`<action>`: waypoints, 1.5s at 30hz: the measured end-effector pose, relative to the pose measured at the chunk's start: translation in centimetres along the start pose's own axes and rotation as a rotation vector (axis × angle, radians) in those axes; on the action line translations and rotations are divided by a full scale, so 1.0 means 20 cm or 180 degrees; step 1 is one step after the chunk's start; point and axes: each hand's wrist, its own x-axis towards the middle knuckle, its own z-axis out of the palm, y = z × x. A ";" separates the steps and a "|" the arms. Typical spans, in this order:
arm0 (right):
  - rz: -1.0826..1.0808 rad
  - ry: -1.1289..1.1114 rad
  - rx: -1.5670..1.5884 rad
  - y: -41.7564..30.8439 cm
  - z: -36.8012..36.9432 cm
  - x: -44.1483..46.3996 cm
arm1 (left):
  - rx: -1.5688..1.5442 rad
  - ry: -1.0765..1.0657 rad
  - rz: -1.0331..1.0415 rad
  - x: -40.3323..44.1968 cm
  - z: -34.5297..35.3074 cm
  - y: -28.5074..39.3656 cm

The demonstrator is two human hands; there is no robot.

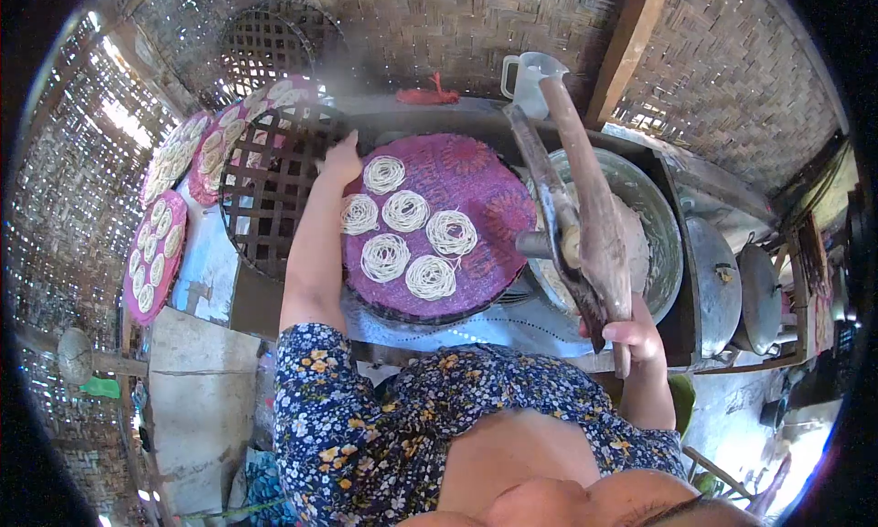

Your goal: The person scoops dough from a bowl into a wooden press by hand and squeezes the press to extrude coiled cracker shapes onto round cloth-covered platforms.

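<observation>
My left hand [342, 160] is at the right rim of a dark woven lattice tray [265, 198], its fingers curled at the rim and partly hidden. Beside it lies a round tray covered with pink-purple patterned cloth [480, 184]. Several coiled nests of pale noodles [405, 211] sit on the left and lower part of this cloth. My right hand [637, 333] is wrapped round the lower end of a wooden hand press [594, 225] with two long handles. The press is raised above a large metal basin [672, 253] holding pale dough [633, 244].
More pink round trays with noodle nests [155, 257] stand at the left. A clear plastic jug [530, 84] and a red plastic bag [428, 95] are at the back. Metal pot lids [715, 285] line the right side. Woven bamboo walls [476, 42] enclose the space.
</observation>
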 end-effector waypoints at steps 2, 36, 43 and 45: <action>-0.0019 -0.0132 0.0045 -0.01 0.04 0.02 | -0.0668 0.0396 0.0309 -0.02 -0.10 0.28; 0.0484 -0.0797 -0.1320 -0.19 0.08 0.25 | -0.7972 -0.1578 0.3430 -0.42 -0.30 0.82; 0.0288 -0.0592 -0.1827 -0.30 0.03 0.14 | -0.8058 -0.1634 0.3537 -0.48 -0.30 0.90; 0.0339 -0.0516 -0.2027 -0.35 0.05 0.16 | -0.7995 -0.1636 0.3686 -0.46 -0.37 0.90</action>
